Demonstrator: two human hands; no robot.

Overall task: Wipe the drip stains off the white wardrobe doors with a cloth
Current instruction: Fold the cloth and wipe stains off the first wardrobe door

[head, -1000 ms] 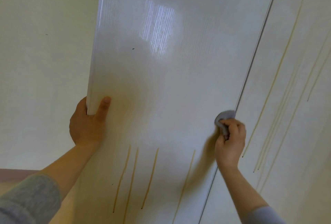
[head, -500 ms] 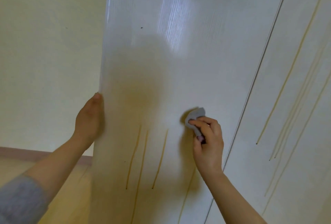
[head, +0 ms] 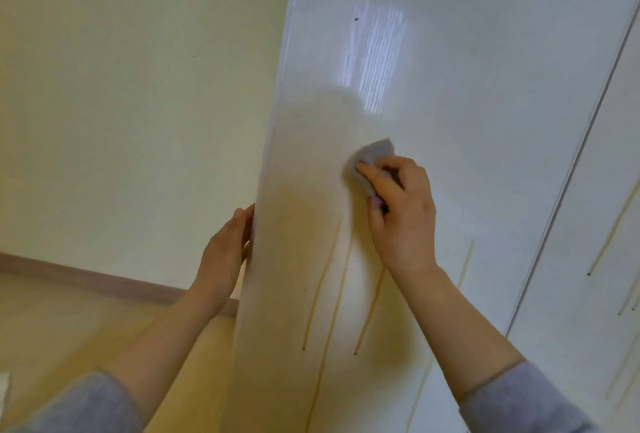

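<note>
Right hand (head: 401,214) pinches a small grey cloth (head: 375,152), fingers (head: 374,174) curled over it and pressing it flat on the door (head: 467,103). The cloth sits mid-door, just above the tops of the drips (head: 323,290) and just below a patch of window glare.

Left hand (head: 225,252) grips the door's left edge, thumb along the edge. The other fingers go behind the panel and are hidden, so I cannot tell if they are spread.

Three thin yellow-brown drips run down the door under the right hand, between the two arms. One fainter streak lies right of the right wrist. There is a small dark speck high on the door.

A second door (head: 606,207) stands to the right, with a thin gap line between the two. It has its own set of drips running down it.

Grey sleeves (head: 519,401) on both forearms. Left of the door are a cream wall (head: 138,103), a pinkish baseboard (head: 86,277) and a wood floor (head: 62,328) below.
</note>
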